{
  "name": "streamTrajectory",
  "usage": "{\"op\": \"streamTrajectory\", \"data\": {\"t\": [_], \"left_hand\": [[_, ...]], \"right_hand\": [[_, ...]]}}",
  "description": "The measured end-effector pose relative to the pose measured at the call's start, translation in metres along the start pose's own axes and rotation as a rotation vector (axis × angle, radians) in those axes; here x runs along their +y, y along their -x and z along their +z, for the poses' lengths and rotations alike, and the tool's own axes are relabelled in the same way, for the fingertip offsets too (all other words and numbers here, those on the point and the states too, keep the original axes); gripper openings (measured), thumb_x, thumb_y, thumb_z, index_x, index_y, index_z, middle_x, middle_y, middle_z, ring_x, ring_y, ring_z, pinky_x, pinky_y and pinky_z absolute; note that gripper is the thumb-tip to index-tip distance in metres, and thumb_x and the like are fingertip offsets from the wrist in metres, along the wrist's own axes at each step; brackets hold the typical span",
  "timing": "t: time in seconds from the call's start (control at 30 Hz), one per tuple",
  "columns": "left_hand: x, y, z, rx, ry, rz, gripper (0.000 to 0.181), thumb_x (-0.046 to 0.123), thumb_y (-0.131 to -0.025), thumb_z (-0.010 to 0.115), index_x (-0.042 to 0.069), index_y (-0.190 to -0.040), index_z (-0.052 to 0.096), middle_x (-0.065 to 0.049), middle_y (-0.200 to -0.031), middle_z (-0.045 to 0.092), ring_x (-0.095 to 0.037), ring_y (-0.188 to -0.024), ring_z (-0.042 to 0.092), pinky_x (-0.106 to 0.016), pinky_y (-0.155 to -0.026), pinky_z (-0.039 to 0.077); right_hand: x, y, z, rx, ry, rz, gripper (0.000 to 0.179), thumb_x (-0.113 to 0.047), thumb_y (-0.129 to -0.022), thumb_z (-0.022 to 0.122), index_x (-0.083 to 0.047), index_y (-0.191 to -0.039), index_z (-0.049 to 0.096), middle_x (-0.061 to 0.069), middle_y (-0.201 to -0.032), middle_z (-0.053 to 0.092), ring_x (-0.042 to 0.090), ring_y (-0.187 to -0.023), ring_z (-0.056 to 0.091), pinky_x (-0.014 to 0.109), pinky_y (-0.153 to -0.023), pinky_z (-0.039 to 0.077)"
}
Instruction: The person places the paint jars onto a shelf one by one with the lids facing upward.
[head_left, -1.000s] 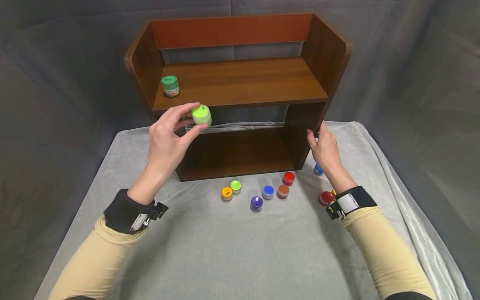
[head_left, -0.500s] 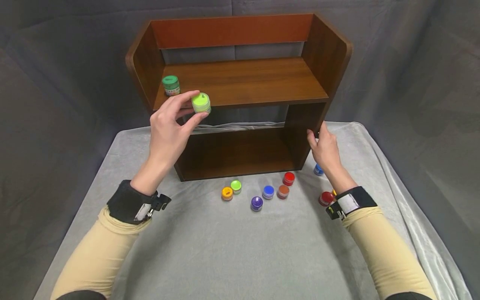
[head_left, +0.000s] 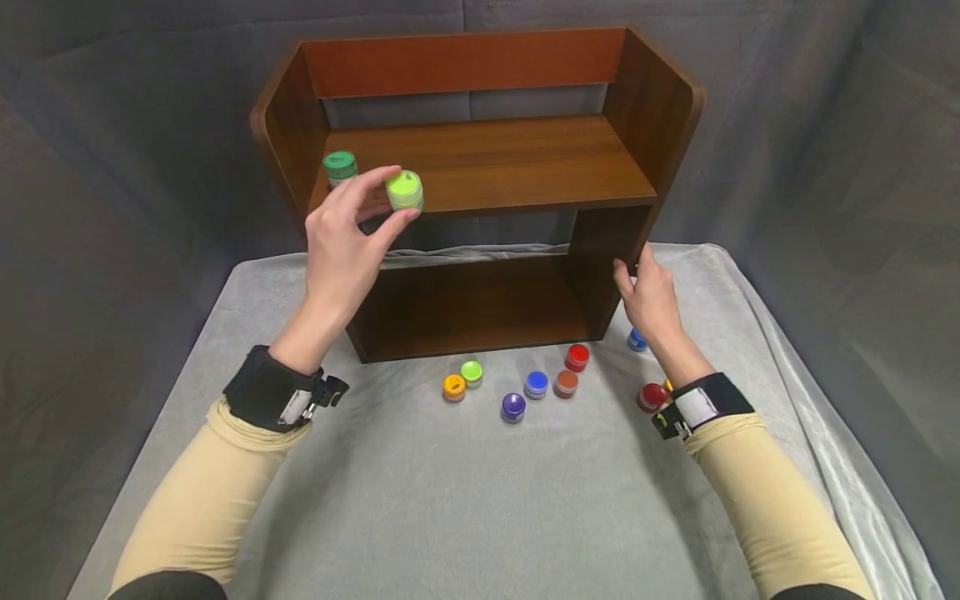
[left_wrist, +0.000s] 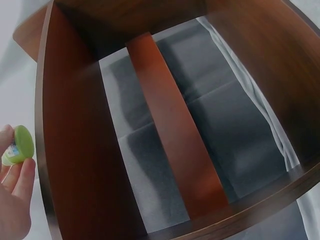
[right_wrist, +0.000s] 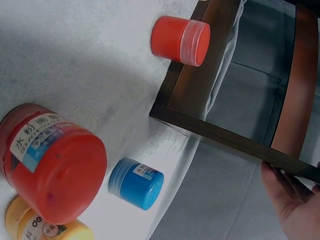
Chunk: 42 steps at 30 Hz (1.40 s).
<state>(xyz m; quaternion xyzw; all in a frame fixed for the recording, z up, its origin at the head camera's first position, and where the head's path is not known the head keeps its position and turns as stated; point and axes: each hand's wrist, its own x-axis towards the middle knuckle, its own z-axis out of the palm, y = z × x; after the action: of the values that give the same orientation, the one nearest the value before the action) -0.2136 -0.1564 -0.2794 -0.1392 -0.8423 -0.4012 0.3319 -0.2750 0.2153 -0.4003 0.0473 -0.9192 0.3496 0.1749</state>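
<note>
My left hand point(head_left: 347, 229) pinches a lime-green paint jar point(head_left: 405, 191) between thumb and fingers, in front of the upper board of a brown wooden shelf point(head_left: 487, 162). The same paint jar point(left_wrist: 23, 142) shows at the left edge of the left wrist view, outside the shelf's side. On the upper board's left end stands a dark green paint jar point(head_left: 341, 165), partly hidden behind my left hand. My right hand point(head_left: 651, 296) grips the front edge of the shelf's right side panel; in the right wrist view its fingers point(right_wrist: 272, 182) lie against that panel.
On the grey cloth point(head_left: 450, 500) before the shelf stand an orange jar point(head_left: 453, 387), another lime jar point(head_left: 472, 373), a purple jar point(head_left: 513, 407), a blue jar point(head_left: 536, 383), a brown jar point(head_left: 566, 383) and a red jar point(head_left: 577, 357). More jars, including a dark red one point(head_left: 652, 397), sit by my right forearm.
My left hand has risen with the lime-green paint jar, from below the upper board's front edge to about its level, and now covers part of the dark green jar. My right hand stays put.
</note>
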Motion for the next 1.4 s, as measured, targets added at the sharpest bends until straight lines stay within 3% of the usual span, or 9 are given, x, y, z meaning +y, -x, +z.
{"op": "streamTrajectory", "data": {"t": [0.63, 1.4], "left_hand": [[-0.003, -0.014, 0.004, -0.019, -0.060, -0.071, 0.052, 0.026, -0.088, 0.075, 0.015, -0.136, 0.061, -0.007, -0.130, 0.067, -0.017, -0.114, 0.069, -0.025, -0.099, 0.053], [0.000, -0.028, 0.013, -0.050, -0.129, -0.110, 0.049, 0.023, -0.091, 0.072, 0.011, -0.136, 0.060, -0.010, -0.132, 0.067, -0.021, -0.117, 0.069, -0.031, -0.100, 0.053]], "right_hand": [[-0.001, 0.002, -0.001, -0.007, -0.002, -0.004, 0.037, -0.026, -0.104, 0.047, -0.002, -0.133, 0.044, 0.027, -0.130, 0.063, 0.045, -0.120, 0.062, 0.057, -0.097, 0.051], [0.003, 0.001, -0.001, -0.007, 0.000, 0.001, 0.038, -0.026, -0.104, 0.048, -0.003, -0.134, 0.044, 0.026, -0.133, 0.061, 0.045, -0.122, 0.060, 0.057, -0.100, 0.050]]}}
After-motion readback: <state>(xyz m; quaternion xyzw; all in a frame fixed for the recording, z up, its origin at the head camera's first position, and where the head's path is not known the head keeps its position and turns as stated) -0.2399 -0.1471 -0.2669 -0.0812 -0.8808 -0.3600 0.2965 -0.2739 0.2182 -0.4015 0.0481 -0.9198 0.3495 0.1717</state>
